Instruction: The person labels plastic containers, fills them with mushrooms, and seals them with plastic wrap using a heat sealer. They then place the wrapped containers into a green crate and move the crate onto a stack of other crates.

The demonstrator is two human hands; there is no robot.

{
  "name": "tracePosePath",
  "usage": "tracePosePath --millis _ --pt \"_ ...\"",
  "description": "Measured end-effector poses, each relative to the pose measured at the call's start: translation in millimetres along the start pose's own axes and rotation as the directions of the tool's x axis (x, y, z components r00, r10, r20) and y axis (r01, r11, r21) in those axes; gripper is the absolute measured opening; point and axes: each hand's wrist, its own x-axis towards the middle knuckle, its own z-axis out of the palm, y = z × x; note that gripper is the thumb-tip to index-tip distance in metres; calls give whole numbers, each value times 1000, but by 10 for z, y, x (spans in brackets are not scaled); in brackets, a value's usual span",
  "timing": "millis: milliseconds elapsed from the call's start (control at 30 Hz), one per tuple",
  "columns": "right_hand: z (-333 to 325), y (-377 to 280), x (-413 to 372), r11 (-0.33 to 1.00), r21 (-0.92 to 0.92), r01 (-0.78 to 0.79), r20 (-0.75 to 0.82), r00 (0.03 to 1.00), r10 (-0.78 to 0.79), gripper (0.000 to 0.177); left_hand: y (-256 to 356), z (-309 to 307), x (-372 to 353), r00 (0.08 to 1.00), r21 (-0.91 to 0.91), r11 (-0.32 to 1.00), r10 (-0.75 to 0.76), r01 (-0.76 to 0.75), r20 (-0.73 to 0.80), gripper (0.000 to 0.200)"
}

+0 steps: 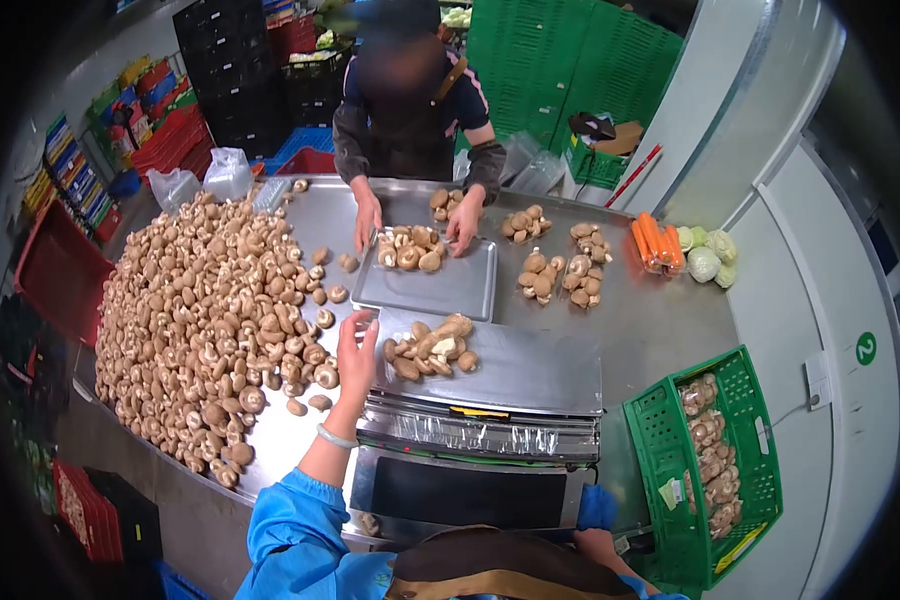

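My left hand is raised at the left edge of the metal wrapping machine, fingers apart and slightly bent, with nothing seen in it. Just right of it, a group of brown mushrooms lies on the machine's top. My right hand is low at the machine's right front corner, beside a blue cloth-like thing; its fingers are hidden. A large heap of loose mushrooms covers the table's left side. Across the table, a co-worker's hands are at a metal tray with mushrooms on it.
Small mushroom groups lie right of the tray. Bagged carrots and cabbages are at the back right. A green crate with packed mushrooms stands at the right. The co-worker leans over the far edge.
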Motion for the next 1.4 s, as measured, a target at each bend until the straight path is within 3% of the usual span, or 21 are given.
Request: tracePosePath --millis 67,167,300,333,367,400,467,500,533,567,600,667,733,867,1033,1133,1200,1267,1333,1367,1400 --pt "-262 62 -1 991 26 128 137 982 -130 21 -65 66 42 998 -42 997 -59 60 18 29" --pt "-700 43 25 969 43 243 139 959 -247 25 -143 149 87 995 -77 993 -86 89 47 33" --pt "-1408 85 377 834 344 431 36 881 -471 13 -69 238 124 998 45 999 -7 5 54 35" --pt "-1774 -31 461 786 507 354 3 911 -413 12 171 242 70 981 58 997 -52 41 187 35" --pt "-2034 -177 563 781 414 468 -288 881 -375 11 506 258 -33 944 72 994 -97 78 316 36" --pt "-2271 -265 673 662 586 467 -360 882 -303 12 762 320 -136 890 86 990 -136 109 435 37" --pt "-2659 -494 824 358 848 390 -354 921 -166 13 998 475 -535 709 -141 986 162 -89 686 43" --pt "-2766 -628 932 143 911 386 -374 921 -109 14 1274 531 -770 611 -118 989 38 90 791 49" --pt "-2826 -745 1013 -85 922 378 -383 923 -50 15 1397 571 -941 572 -203 979 173 -10 802 53" --pt "-2839 -842 1067 -150 907 394 -406 912 -53 15 1519 559 -1039 556 -213 959 283 -189 781 52" --pt "-2843 -935 1123 -213 889 406 -427 902 -59 15 1506 549 -1154 612 -223 966 257 -134 748 38" --pt "-2853 -1168 1121 -320 861 396 -437 897 -66 16 1371 432 -1229 750 -232 929 369 -288 548 22" --pt "-2884 -1399 1060 -399 839 369 -429 900 -70 18 1324 176 -1273 809 -136 971 239 -197 537 15" --pt "-2849 -1745 944 15 905 426 -413 885 -214 25 1058 -248 -1350 814 -109 994 76 -16 576 13" --pt "-2818 -1977 976 33 903 428 -411 884 -221 25 892 -653 -1499 870 -228 923 -178 309 459 16" --pt "-2806 -2070 971 346 801 488 -439 873 -213 27 619 -974 -1500 899 -136 910 -347 392 268 13" --pt "-2707 -2146 899 320 789 525 -457 849 -266 24 525 -1182 -1464 920 13 936 -347 351 180 12" --pt "-2715 -2239 917 184 847 498 -442 854 -276 22 566 -1254 -1451 939 42 986 -168 163 299 24" --pt "-2699 -2365 896 -78 939 333 -342 903 -261 20 786 -1124 -1475 865 -257 939 -74 228 496 35" --pt "-2700 -2427 879 -91 932 351 -363 896 -255 19 803 -1091 -1535 784 -277 914 -67 296 617 44" --pt "-2735 -2477 870 -101 922 373 -386 889 -247 18 899 -1003 -1592 814 -262 946 -4 191 581 39"
